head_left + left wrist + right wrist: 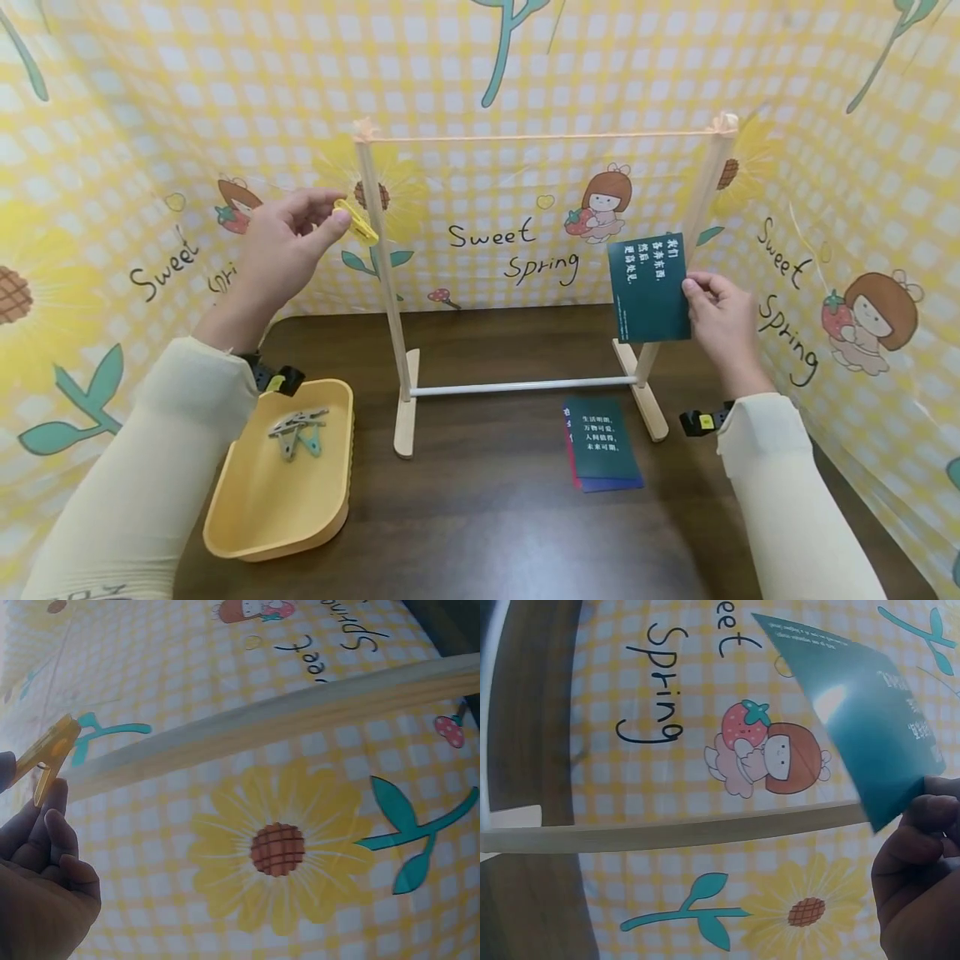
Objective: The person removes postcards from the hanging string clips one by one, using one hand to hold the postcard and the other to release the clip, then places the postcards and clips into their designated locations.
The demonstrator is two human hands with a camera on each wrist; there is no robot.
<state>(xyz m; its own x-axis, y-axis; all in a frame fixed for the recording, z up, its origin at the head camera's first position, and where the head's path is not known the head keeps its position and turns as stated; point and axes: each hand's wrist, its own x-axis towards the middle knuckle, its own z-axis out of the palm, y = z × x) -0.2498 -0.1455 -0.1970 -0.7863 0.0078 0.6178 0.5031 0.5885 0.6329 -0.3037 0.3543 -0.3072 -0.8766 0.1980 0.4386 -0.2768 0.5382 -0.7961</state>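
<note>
Between thumb and fingers, my left hand (288, 237) pinches a yellow clothespin (357, 222), level with the upper part of the frame's left post (385, 275). The left wrist view shows the clothespin (52, 750) side-on, its two legs under the thumb and fingers. On the other side, my right hand (722, 321) holds a dark green card (649, 292) with white printed characters by its right edge, in front of the right post (705, 192). A thin orange string (540, 136) is stretched between the tops of the two posts, above both hands.
A yellow bin (300, 492) at the left holds several clothespins (300, 432). Near the stand's right foot (645, 396), a stack of cards (600, 442) lies on the dark table (465, 517). A white crossbar (525, 386) joins the posts low down. Patterned cloth (480, 192) surrounds the back and sides.
</note>
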